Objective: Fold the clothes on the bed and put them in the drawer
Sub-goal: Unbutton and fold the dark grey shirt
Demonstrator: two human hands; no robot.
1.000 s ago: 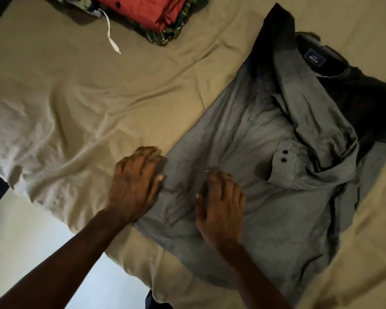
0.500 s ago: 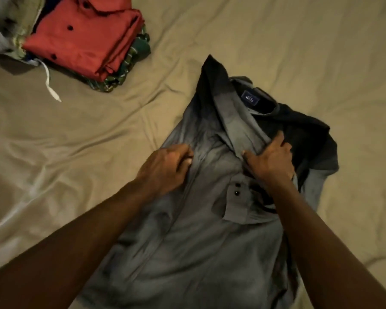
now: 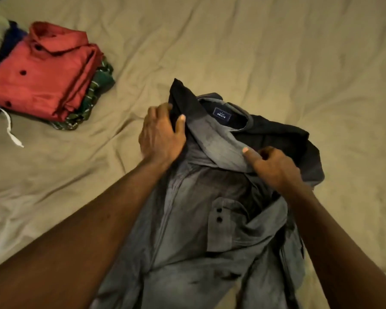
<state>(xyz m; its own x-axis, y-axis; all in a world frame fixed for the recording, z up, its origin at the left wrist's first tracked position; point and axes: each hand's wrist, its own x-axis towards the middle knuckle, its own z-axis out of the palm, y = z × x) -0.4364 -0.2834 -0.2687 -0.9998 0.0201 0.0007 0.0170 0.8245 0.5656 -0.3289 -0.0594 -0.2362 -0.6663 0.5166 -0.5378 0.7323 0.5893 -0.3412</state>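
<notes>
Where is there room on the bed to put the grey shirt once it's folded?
The sheet is bare beyond the collar of the grey shirt and off to its right, and also between the left hand and the pile topped by the red shirt. The far-left corner is crowded.

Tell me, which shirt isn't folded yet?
The grey shirt, loose and rumpled, gripped by the left hand and the right hand. The red shirt is already folded.
</notes>
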